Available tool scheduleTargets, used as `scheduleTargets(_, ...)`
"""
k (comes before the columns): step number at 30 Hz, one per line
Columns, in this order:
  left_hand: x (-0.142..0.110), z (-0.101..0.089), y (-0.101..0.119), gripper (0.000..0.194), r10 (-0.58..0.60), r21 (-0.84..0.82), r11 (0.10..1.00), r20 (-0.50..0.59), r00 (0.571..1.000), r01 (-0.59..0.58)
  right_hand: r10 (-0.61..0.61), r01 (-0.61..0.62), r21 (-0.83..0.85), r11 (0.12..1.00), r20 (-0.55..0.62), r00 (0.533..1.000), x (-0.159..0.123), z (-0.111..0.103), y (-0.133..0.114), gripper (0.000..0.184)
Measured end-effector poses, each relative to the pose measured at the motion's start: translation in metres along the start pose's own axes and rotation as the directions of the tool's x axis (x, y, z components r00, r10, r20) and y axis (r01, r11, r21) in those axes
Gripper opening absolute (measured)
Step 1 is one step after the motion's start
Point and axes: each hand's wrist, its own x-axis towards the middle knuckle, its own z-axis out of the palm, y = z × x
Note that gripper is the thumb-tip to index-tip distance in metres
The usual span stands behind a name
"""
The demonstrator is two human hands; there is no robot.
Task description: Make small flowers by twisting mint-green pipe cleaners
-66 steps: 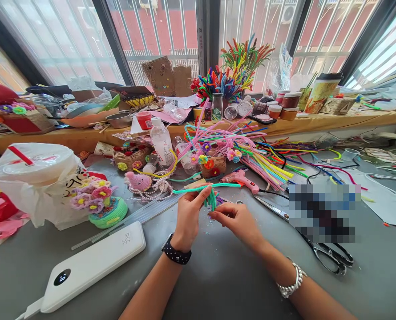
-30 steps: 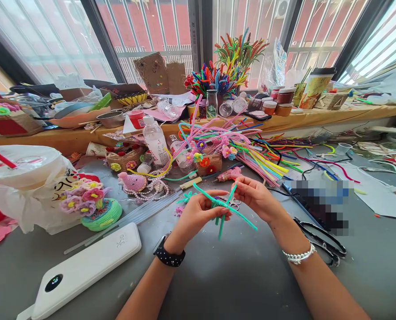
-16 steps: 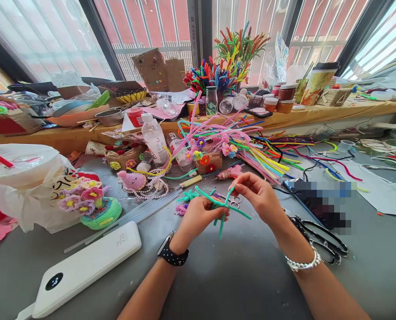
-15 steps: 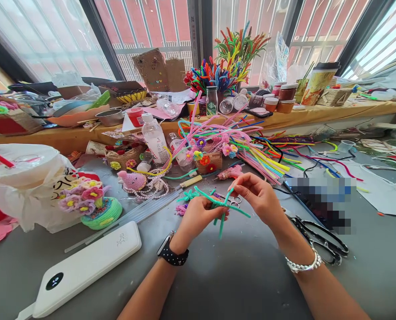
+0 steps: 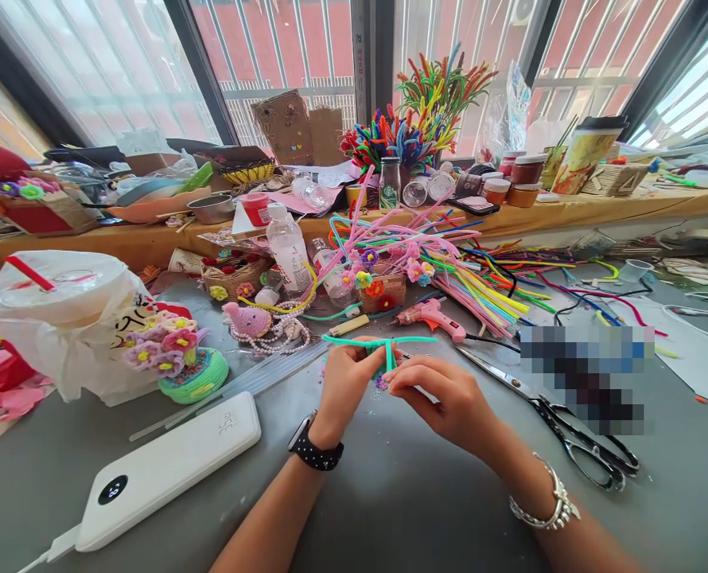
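Observation:
My left hand [image 5: 351, 380], with a black dotted watch strap at the wrist, pinches several joined teal pipe cleaners [image 5: 414, 341]. One strand runs sideways above the fingers, and another hangs down across it. Lower on that hanging strand, my right hand [image 5: 437, 390] is closed with thumb and fingertips around its end. Purple fuzzy pieces [image 5: 381, 383] show partly behind the hands on the table. Just beyond lies a pink glue gun [image 5: 431, 317]. To the right of my right hand rest large scissors [image 5: 545, 406] with black handles.
A white power bank [image 5: 175, 469] lies at left, near a bagged drink cup [image 5: 61, 302] and a crocheted flower pot [image 5: 194, 374]. Loose pipe cleaners [image 5: 479, 290] spread across the back. A phone-like dark object, blurred over, lies at right. Jars and bottles line the ledge [image 5: 527, 216].
My right hand has come down from above the teal pipe cleaners to below the crossing strand, drawing its end downward. The view has shifted slightly, uncovering the glue gun and scissors.

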Motion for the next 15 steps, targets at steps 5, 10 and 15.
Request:
scheduleTargets(5,-0.001,-0.001,0.001,0.019,0.002,-0.087,0.996,-0.026,1.0,-0.004,-0.065,0.065,-0.096,0.993,0.002,0.998,-0.002,0.01,0.008,0.015)
scheduleTargets(10,0.0,-0.003,0.0,0.018,0.069,0.018,0.997,0.019,0.997,-0.069,-0.017,0.017,0.01,1.0,0.052,0.999,0.001,0.003,0.006,0.012)
scheduleTargets(15,0.001,-0.003,-0.002,0.02,0.091,0.134,0.985,0.147,0.985,-0.111,0.246,-0.216,0.168,0.962,-0.185,0.951,0.007,-0.016,0.005,0.006)
